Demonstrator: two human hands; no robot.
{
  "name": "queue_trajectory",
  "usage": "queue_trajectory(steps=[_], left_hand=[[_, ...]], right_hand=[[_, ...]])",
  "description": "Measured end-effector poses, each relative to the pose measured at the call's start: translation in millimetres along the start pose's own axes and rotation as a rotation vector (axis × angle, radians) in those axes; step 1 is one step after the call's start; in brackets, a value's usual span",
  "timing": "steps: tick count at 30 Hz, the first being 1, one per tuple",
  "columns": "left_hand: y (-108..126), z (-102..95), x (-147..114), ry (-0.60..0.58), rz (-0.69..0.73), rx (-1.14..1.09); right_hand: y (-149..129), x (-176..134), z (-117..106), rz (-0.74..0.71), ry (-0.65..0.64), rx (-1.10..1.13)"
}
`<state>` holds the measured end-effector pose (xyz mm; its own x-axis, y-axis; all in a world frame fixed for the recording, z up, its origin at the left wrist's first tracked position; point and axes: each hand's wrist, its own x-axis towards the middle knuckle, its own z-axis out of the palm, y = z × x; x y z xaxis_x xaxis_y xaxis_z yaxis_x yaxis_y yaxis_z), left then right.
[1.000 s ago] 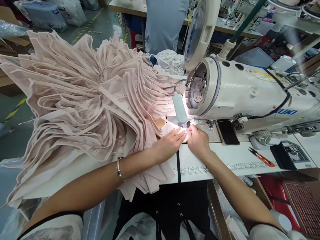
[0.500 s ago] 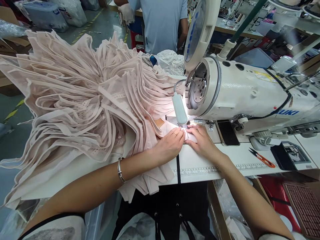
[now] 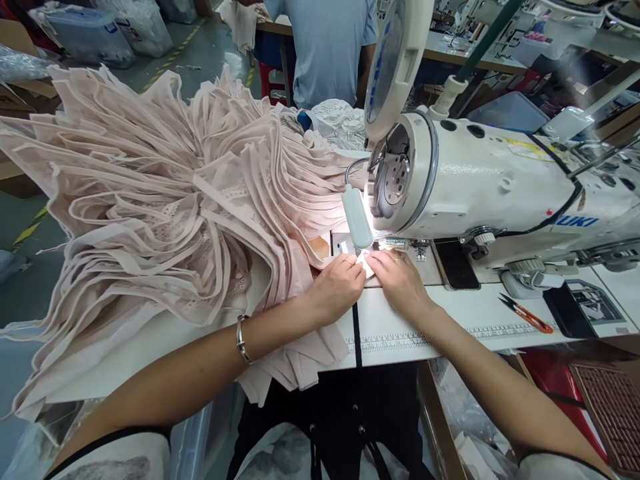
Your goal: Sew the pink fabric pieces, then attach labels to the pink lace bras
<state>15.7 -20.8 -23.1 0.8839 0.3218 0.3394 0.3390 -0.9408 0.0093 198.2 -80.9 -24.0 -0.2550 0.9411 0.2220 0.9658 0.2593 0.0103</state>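
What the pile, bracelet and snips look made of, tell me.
Pile: thin, matte pale-pink cloth, perhaps synthetic; it falls in soft folds with lacy patches.
Bracelet: probably polished silver-coloured metal, given its bright glints.
Snips: orange handle, plastic or painted metal, I can't tell; dark pointed blades, likely steel.

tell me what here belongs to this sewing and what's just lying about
Likely the job:
small pale pink cloth piece between left hand and right hand
cream metal sewing machine
pale green oblong lamp
pale pink fabric heap

Probably lying about:
orange-handled metal snips
translucent blue plastic box
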Motion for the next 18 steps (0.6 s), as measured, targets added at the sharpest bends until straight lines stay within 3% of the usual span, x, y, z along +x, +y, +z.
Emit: queue_trajectory(steps=[3,10,18], left_hand=[[3.2,5.5,0.0,0.045,0.034,-0.026],[5.6,2.4,6.0,-0.085,0.061,0.027],[3.9,6.9,4.8,-0.023,0.094,0.103]], right_hand=[[5.4,1.2,3.1,-0.02,-0.022,0.016],[7.6,1.0,13.5,0.039,0.023,0.069],[7.2,0.4,15.9,0.079,0.066,0.072]])
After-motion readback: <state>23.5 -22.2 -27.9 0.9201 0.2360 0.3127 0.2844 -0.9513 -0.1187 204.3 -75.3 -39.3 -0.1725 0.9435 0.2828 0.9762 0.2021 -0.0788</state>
